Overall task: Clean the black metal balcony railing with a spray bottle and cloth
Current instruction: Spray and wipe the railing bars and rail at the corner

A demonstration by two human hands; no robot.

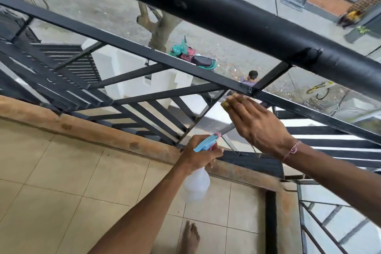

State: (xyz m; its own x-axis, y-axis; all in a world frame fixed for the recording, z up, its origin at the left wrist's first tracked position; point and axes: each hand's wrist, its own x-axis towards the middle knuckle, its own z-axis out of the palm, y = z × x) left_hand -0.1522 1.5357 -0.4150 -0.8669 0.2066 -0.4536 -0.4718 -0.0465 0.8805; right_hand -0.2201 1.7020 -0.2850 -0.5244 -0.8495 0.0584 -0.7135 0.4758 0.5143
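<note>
The black metal railing (132, 45) crosses the view, a thick round top rail (216, 12) above flat bars and slanted slats. My right hand (255, 121) lies with straight fingers on a yellowish cloth (225, 103), pressing it against the flat bar just below a welded joint (250, 89). Only a corner of the cloth shows under the fingers. Lower down, my left hand (201, 155) grips the neck of a translucent spray bottle (195, 186) with a blue and pink trigger head (206, 143), its nozzle pointing toward the railing.
Beige floor tiles (61, 192) lie under me, edged by a brown curb (82, 128) at the railing's foot. My bare foot (190, 237) stands near the bottom edge. Far below are a street, a tree trunk (162, 31), bags, a seated person (250, 79) and bicycles.
</note>
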